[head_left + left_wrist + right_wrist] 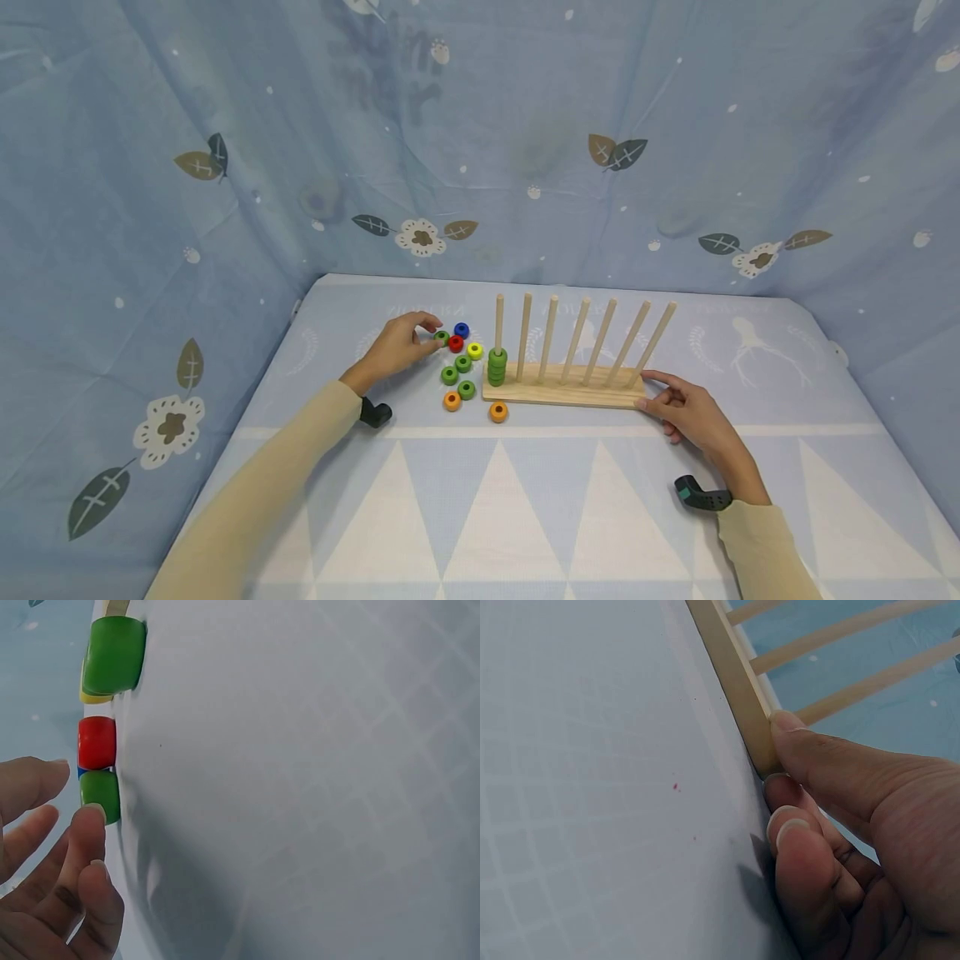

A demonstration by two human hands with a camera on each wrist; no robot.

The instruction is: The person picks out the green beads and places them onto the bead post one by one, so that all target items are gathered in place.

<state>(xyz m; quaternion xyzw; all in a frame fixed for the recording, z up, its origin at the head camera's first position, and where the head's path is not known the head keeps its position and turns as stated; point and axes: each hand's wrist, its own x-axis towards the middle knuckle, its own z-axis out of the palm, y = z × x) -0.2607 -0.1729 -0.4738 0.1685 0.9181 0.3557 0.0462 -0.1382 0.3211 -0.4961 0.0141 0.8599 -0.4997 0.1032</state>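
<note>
My left hand (pixel 401 343) reaches to the back green bead (pixel 441 338), thumb and fingers spread around it. In the left wrist view, a fingertip overlaps this green bead (pixel 105 791), while the thumb stands apart. Right beside it are a red bead (pixel 456 343) and a blue bead (pixel 462 331). A wooden peg rack (pixel 562 395) has a row of upright pegs; its leftmost peg carries a stack of green beads (pixel 497 367). At the rack's right end my right hand (pixel 693 417) grips the base, thumb on the corner (pixel 769 739) and the other fingers curled by its end.
More loose beads lie left of the rack: a yellow bead (pixel 475 351), several green ones such as this green bead (pixel 449 375), and an orange bead (pixel 452 401). Another orange bead (pixel 498 412) sits before the rack's front edge. A patterned cloth (pixel 540 500) covers the table; curtains hang behind.
</note>
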